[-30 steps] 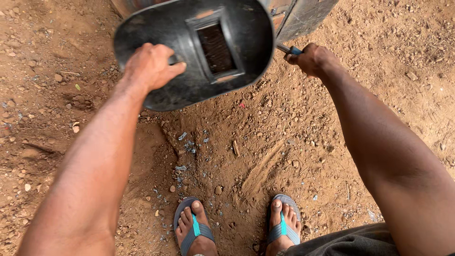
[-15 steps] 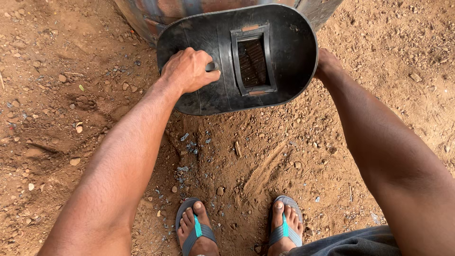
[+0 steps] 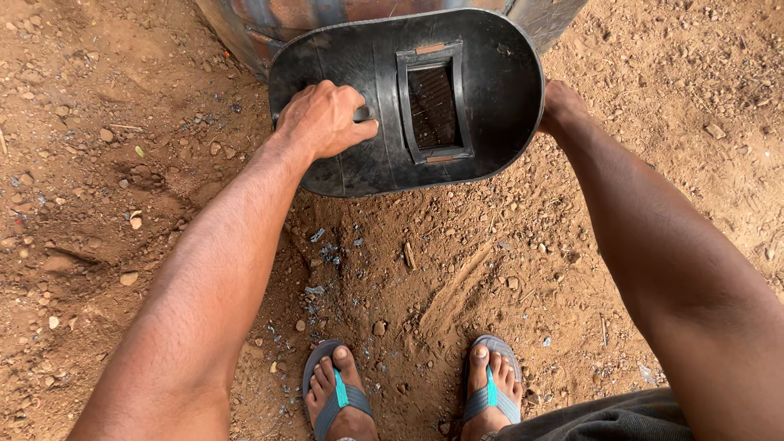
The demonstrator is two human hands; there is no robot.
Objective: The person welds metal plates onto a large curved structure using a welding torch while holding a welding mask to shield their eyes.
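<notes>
Black hand-held welding shield [image 3: 482, 98] sits top centre, held flat-on toward the camera so its rectangular dark viewing window [image 3: 433, 104] lines up with the person's eyes; left hand [image 3: 325, 119] is clenched round the shield's handle on the inner side, which is why it hangs steady; right hand [image 3: 562, 106] goes behind the shield's right edge, its grip cannot be told; a rusty metal drum [image 3: 327, 15] stands just behind; no labels or signs visible; below, bare reddish dirt [image 3: 98, 163] and grey sandals with teal straps [image 3: 335, 392].
</notes>
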